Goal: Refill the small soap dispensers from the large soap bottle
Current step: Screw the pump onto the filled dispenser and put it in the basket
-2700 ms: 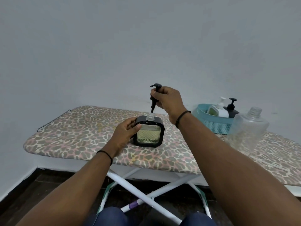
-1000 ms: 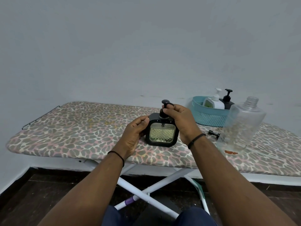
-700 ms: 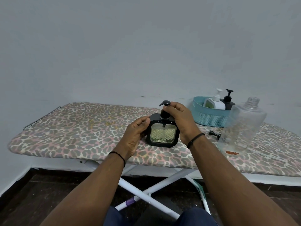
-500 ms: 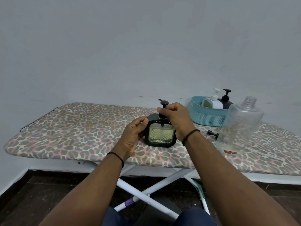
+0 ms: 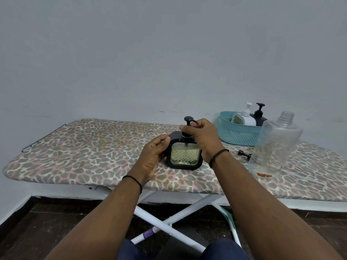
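Note:
A square black soap dispenser (image 5: 185, 156) with a yellowish patterned window stands on the leopard-print ironing board (image 5: 84, 152). My left hand (image 5: 153, 155) grips its left side. My right hand (image 5: 201, 136) pinches the black pump head (image 5: 188, 120) that sits in the dispenser's neck. A large clear bottle (image 5: 275, 145), uncapped and nearly empty, stands to the right. Its black cap (image 5: 244, 154) lies on the board just left of it.
A teal basket (image 5: 238, 135) at the back right holds a white pump dispenser (image 5: 244, 117) and a black one (image 5: 260, 114). A small reddish smear (image 5: 264, 175) marks the cover in front of the large bottle. The wall runs close behind the board.
The pump was held above the open dispenser neck, then lowered into it. Over the last second my right hand has been turning the pump head while my left hand steadies the body.

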